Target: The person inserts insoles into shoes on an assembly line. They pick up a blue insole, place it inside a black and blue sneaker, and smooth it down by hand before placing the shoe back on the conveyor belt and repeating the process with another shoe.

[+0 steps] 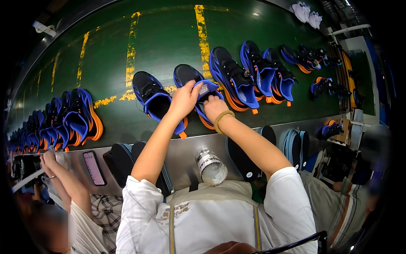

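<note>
A black and blue sneaker (185, 73) with an orange sole lies in front of me on the green belt, toe pointing away. My left hand (185, 100) pinches its blue collar or tongue, where a pale label shows. Reaching into the opening, my right hand (215, 109) has its fingers bent and bunched; their tips are hidden inside. A braided band (223, 120) circles my right wrist. Just left of my hands sits a matching sneaker (148, 86), with nobody touching it. Another sneaker (230, 76) stands close on the right.
Rows of similar sneakers (78, 114) line the belt (165, 31) on both sides. Dark insoles (243, 158), a clear jar (211, 167) and a phone (94, 168) lie on the metal ledge (186, 146). A co-worker's hands (50, 160) are at the far left; another person sits right.
</note>
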`<control>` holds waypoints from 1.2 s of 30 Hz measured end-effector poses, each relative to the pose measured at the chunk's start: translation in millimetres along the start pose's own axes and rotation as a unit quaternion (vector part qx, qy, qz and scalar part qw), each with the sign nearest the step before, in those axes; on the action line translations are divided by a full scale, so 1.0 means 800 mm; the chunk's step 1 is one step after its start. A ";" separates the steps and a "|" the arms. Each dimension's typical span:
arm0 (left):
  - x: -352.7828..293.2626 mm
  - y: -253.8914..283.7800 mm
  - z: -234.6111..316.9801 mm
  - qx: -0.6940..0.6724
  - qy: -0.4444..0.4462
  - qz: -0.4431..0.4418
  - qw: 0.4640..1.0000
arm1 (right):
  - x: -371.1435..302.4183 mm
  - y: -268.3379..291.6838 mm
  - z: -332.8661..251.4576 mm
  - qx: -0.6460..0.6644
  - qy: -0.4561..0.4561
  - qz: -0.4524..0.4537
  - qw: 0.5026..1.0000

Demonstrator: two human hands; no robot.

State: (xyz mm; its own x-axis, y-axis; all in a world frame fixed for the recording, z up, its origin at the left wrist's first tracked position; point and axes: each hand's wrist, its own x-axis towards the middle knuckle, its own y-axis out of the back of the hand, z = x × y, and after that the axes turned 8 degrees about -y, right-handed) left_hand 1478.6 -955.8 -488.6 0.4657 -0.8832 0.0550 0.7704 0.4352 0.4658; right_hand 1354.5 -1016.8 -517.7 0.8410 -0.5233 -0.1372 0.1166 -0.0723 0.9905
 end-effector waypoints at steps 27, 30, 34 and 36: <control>-0.007 -0.012 -0.013 0.158 -0.178 0.027 0.971 | 0.005 0.080 0.029 -0.200 0.260 -0.428 0.842; -0.005 -0.015 0.001 0.218 -0.170 -0.027 0.961 | -0.014 0.053 0.040 -0.137 0.219 -0.375 0.890; -0.008 -0.014 0.003 0.253 -0.172 -0.022 0.952 | -0.063 0.038 0.063 0.090 0.176 -0.021 0.980; -0.017 -0.014 0.003 0.233 -0.197 -0.015 0.952 | -0.105 0.039 0.070 0.171 0.095 0.118 0.974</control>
State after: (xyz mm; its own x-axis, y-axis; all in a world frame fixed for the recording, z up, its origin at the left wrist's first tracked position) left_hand 1462.6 -948.9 -492.0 0.1766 -0.9305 0.3208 0.4615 0.3662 0.8080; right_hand 1257.7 -1022.4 -474.8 0.9092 -0.3961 0.1284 -0.2467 -0.2641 0.9324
